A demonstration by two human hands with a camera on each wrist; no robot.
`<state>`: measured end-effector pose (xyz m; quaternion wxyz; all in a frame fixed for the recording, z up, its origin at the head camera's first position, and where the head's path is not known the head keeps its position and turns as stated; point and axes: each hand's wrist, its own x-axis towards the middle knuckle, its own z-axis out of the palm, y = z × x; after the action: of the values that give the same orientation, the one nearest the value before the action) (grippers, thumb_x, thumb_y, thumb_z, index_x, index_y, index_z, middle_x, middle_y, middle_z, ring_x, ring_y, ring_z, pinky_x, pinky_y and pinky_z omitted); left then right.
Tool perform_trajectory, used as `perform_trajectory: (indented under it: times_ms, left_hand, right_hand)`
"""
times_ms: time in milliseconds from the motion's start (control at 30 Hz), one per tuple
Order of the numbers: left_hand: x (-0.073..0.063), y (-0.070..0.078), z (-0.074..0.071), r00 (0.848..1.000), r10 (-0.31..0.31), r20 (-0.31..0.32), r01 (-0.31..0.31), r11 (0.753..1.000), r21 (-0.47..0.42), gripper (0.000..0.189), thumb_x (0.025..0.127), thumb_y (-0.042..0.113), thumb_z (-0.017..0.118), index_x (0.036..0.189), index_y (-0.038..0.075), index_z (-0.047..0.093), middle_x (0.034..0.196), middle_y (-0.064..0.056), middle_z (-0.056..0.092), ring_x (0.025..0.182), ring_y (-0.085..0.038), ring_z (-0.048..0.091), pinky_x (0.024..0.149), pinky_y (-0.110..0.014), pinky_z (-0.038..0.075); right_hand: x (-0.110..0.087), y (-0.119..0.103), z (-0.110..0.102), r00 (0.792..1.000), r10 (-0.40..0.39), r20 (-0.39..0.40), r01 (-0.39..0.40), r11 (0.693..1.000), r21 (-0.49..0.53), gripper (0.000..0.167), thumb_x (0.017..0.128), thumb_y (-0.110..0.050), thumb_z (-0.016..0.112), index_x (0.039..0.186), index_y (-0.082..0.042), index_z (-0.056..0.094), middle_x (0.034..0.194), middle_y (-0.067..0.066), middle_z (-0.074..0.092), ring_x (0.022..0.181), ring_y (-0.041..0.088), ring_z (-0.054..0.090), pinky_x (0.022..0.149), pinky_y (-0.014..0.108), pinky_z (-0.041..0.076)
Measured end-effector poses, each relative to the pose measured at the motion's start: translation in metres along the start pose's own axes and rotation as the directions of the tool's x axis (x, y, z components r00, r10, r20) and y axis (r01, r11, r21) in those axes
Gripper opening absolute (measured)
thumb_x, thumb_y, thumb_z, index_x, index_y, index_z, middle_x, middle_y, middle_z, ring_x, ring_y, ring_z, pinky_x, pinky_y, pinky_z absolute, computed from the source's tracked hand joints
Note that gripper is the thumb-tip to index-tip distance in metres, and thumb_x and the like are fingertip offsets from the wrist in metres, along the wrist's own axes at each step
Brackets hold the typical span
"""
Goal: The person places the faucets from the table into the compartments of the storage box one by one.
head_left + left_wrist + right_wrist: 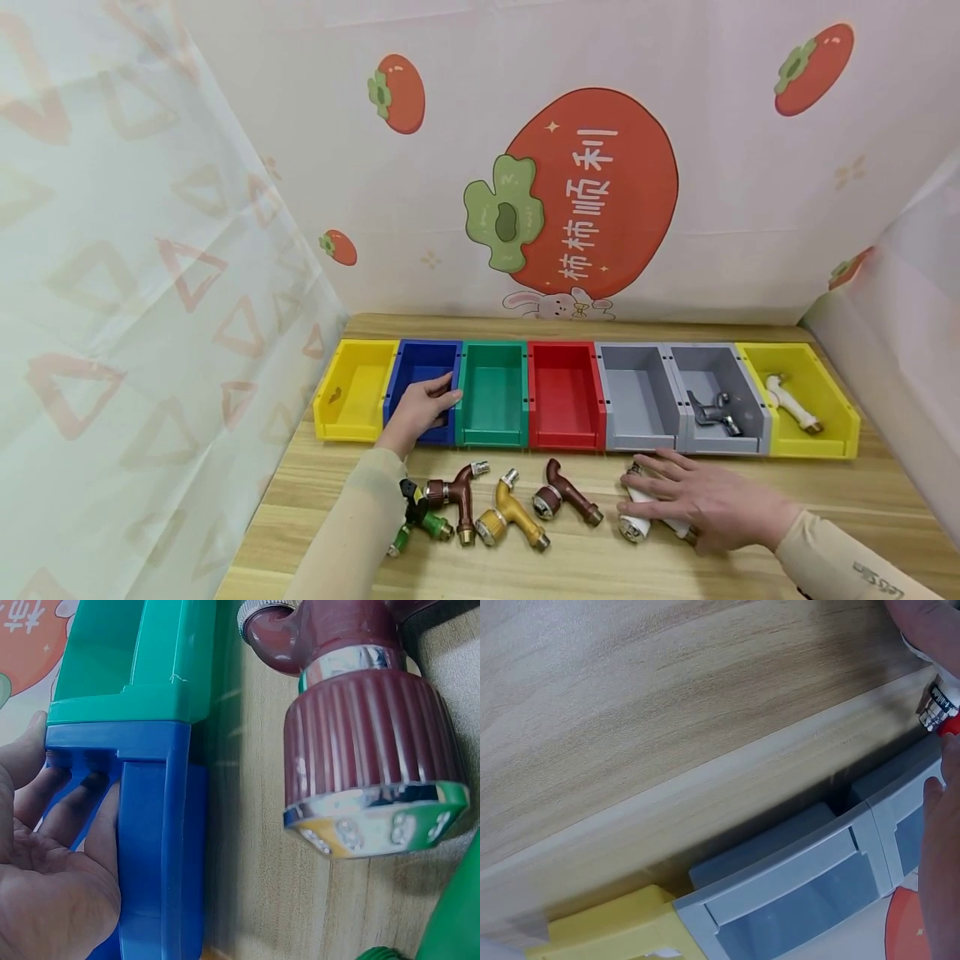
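My left hand (422,408) is at the blue bin (411,357), with its fingers inside and its thumb over the side wall beside the green bin (491,433). The left wrist view shows that hand (64,877) gripping the blue wall between thumb and fingers. My right hand (701,500) lies over a white faucet (634,527), its fingers spread and touching it. Part of the faucet is hidden under the palm. In the right wrist view, the faucet's metal-tipped spout (936,709) shows beside the fingers.
On the table lie a maroon faucet (465,504), a yellow faucet (512,508), another maroon one (572,492) and a green-and-black one (435,525). The bin row continues with a red bin (566,438), a grey bin holding a dark faucet (716,412) and a yellow bin holding a white faucet (791,406).
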<state>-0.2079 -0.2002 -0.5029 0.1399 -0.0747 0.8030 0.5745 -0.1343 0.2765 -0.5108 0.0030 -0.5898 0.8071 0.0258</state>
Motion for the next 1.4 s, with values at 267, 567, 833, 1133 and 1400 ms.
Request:
perform_trajectory:
  times_ms: [267,567,833,1133,1400]
  left_hand:
    - [0.001,-0.001,-0.001,1.0,-0.002,0.0,0.002,1.0,-0.008,0.062,0.1,0.033,0.068,0.157,0.025,0.044,0.159,-0.009,0.044,0.137,-0.031,0.053,0.104,-0.052,0.052]
    - [0.002,0.0,-0.001,1.0,-0.008,0.002,0.008,1.0,-0.004,0.062,0.101,0.032,0.067,0.157,0.024,0.043,0.16,-0.009,0.043,0.137,-0.031,0.053,0.104,-0.052,0.052]
    - [0.001,0.001,0.0,1.0,0.002,0.002,-0.002,1.0,0.015,0.061,0.102,0.031,0.066,0.158,0.023,0.042,0.16,-0.01,0.043,0.138,-0.033,0.052,0.103,-0.052,0.052]
    - [-0.001,0.002,-0.001,1.0,0.004,0.001,-0.004,1.0,0.004,0.062,0.101,0.032,0.067,0.157,0.024,0.043,0.159,-0.009,0.044,0.138,-0.032,0.053,0.103,-0.053,0.052]
    - [0.001,-0.001,-0.001,1.0,0.009,0.006,-0.009,1.0,0.013,0.062,0.101,0.032,0.067,0.158,0.026,0.042,0.16,-0.009,0.043,0.138,-0.032,0.052,0.103,-0.052,0.052]
  right_hand:
    - [0.004,-0.004,0.001,0.999,-0.023,-0.023,0.022,1.0,-0.004,0.118,0.062,-0.021,0.093,0.161,-0.039,0.032,0.162,0.0,0.041,0.14,0.042,0.047,0.122,0.035,-0.024]
    - [0.009,-0.005,0.002,0.991,-0.072,-0.115,0.064,0.995,-0.072,0.117,0.056,-0.029,0.094,0.16,-0.024,0.039,0.149,0.01,0.056,0.134,0.042,0.054,0.126,0.037,-0.014]
    - [0.01,-0.007,0.002,0.988,-0.069,-0.14,0.053,0.992,-0.116,0.115,0.058,-0.032,0.094,0.159,-0.017,0.041,0.149,0.016,0.055,0.134,0.038,0.055,0.127,0.037,-0.01]
    - [0.012,-0.008,-0.002,0.982,-0.041,-0.182,0.014,0.989,-0.146,0.113,0.059,-0.03,0.094,0.158,-0.015,0.042,0.149,0.019,0.053,0.133,0.039,0.055,0.128,0.04,-0.008]
    - [0.014,-0.001,-0.013,0.984,0.008,-0.18,-0.045,0.978,-0.202,0.114,0.06,-0.023,0.098,0.159,-0.017,0.041,0.152,0.019,0.051,0.139,0.038,0.05,0.128,0.049,-0.005]
